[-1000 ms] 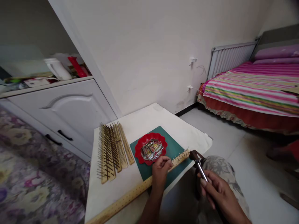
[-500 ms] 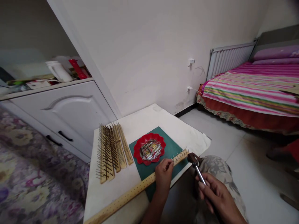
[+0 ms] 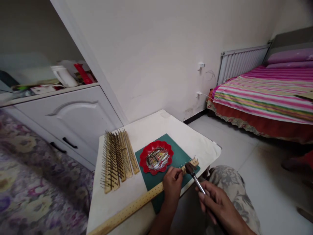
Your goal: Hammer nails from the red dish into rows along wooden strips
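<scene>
My left hand (image 3: 173, 179) is closed in a pinch over the long wooden strip (image 3: 137, 205), its fingertips on a nail that is mostly hidden by the fingers. Several nails (image 3: 194, 160) stand upright in the strip's far end, and rows of small holes run along its near part. In my right hand (image 3: 215, 200) is a hammer (image 3: 198, 183) with a dark head and a shiny metal shaft. The head is over the strip, just right of my left fingertips. A red scalloped bowl (image 3: 144, 163) of loose nails (image 3: 158, 158) sits beyond my left hand on a green mat (image 3: 168, 138).
Several wooden strips bristling with nails (image 3: 114, 160) lie at the left of the white table (image 3: 156, 122). A white cabinet (image 3: 73, 114) stands behind on the left. My knee (image 3: 230, 179) is by the table's right edge, and a bed (image 3: 264, 94) is farther right.
The hammer has moved left and inward, from beyond the strip's end to over the strip near my left hand. My left hand has shifted slightly right along the strip, still pinched.
</scene>
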{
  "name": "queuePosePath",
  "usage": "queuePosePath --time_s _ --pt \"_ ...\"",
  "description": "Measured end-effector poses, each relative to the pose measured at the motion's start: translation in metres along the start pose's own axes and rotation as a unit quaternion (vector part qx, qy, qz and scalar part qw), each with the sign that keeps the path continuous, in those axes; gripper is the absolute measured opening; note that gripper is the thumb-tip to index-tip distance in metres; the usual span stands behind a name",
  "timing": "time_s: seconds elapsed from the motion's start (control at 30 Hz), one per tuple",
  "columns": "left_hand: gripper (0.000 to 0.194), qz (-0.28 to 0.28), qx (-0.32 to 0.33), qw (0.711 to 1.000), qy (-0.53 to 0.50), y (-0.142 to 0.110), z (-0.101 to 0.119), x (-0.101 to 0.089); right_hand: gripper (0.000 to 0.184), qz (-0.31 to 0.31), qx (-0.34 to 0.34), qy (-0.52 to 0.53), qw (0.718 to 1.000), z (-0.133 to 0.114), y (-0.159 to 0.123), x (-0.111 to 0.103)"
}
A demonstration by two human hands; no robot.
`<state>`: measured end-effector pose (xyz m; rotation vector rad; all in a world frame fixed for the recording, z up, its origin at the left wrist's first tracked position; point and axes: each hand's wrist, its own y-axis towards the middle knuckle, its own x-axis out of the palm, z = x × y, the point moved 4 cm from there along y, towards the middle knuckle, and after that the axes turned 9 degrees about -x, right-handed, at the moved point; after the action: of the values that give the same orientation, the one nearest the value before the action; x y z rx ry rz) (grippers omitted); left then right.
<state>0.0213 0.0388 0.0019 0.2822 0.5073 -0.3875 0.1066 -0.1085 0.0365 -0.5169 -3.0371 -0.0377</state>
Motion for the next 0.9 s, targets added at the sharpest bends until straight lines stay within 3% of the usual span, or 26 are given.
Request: queuePosePath --time_s 0.33,0.73,0.9 --pt "0.018 0.002 -0.009 1.000 0.025 0.000 -0.002 0.000 0.031 -0.039 -0.010 -0.017 0.999 0.000 0.012 0.011" --pt "0.018 0.001 -0.016 0.999 0.034 -0.001 -0.003 0.001 0.037 -0.045 0.002 -0.036 0.998 0.004 0.011 0.011" --pt "0.015 -0.024 -0.004 1.000 0.018 -0.007 0.000 -0.004 0.038 -0.033 0.006 -0.022 0.999 0.004 0.003 0.008"
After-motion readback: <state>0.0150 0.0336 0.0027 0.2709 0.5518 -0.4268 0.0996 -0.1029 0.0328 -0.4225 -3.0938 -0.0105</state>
